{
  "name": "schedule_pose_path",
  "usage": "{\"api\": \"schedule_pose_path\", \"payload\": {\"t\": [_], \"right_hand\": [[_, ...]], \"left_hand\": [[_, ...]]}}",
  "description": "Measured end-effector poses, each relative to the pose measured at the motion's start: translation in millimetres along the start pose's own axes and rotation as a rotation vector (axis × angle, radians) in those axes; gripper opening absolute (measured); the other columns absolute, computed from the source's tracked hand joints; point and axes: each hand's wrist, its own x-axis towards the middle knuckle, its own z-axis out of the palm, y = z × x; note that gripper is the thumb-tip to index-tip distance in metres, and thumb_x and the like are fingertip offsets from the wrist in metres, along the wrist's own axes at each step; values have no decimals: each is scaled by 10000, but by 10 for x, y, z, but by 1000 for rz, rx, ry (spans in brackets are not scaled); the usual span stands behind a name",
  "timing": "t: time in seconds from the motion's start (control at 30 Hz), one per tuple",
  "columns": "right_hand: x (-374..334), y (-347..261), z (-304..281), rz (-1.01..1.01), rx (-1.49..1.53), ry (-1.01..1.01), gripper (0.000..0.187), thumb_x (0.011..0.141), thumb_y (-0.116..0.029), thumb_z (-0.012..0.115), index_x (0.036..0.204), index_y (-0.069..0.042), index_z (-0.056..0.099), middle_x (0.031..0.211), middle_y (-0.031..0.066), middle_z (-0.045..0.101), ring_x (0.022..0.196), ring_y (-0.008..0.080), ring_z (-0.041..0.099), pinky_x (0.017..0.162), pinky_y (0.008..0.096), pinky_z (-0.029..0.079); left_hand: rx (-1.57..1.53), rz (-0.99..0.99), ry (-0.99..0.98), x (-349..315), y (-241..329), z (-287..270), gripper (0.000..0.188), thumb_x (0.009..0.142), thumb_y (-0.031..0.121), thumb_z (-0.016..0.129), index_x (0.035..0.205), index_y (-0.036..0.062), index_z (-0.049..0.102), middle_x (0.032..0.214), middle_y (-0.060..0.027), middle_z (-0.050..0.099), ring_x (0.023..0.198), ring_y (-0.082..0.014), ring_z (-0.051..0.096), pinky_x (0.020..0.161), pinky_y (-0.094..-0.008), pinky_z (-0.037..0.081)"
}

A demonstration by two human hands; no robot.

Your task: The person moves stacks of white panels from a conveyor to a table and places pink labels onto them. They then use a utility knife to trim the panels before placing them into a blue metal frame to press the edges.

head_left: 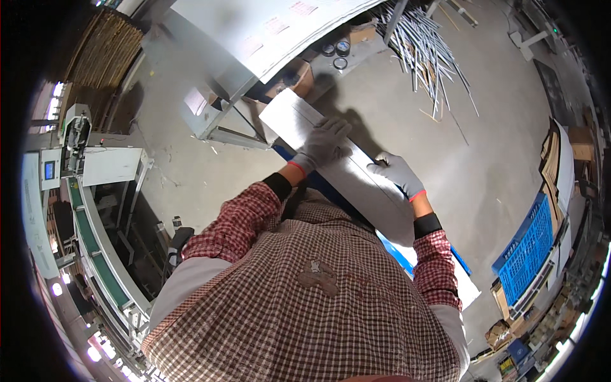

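A long white panel (363, 184) with a lengthwise crease or seam slants across in front of my body, from upper left to lower right. On its upper part my left hand (324, 143), in a grey glove, lies flat with the fingers stretched out across it. My right hand (398, 174), gloved too, is closed at the panel's right edge. Something small and dark shows at its fingertips, but I cannot make out what it is. Under the panel runs a blue-edged support (394, 251), mostly hidden by the panel and my arms.
A white-topped table (273, 32) stands ahead, an open cardboard box (299, 76) beneath it. Thin grey rods (426, 51) lie heaped beyond, at the right. A green-belted conveyor (95, 248) curves along the left. At right stands a blue plastic crate (525, 245) beside cardboard sheets.
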Motion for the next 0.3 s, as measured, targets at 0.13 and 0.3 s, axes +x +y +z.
{"api": "schedule_pose_path", "payload": {"t": [0.13, 0.3], "right_hand": [[-17, -56, -27, -19, -56, 14, 531, 773, -444, 665, 1048, 2, 575, 934, 168, 635, 869, 259, 600, 783, 336, 456], [112, -71, -39, -11, -181, -155, 597, 773, -477, 648, 1144, -17, 564, 1104, 195, 611, 1040, 310, 582, 921, 347, 424]], "left_hand": [[15, -368, 196, -54, -580, -262, 487, 778, 241, 639, 1187, 27, 483, 1161, -167, 549, 1121, -345, 493, 958, -432, 385], [-997, -1072, 741, -406, -761, -723, 551, 828, 133, 670, 1280, 8, 379, 1128, -178, 553, 1138, -235, 489, 983, -344, 379]]}}
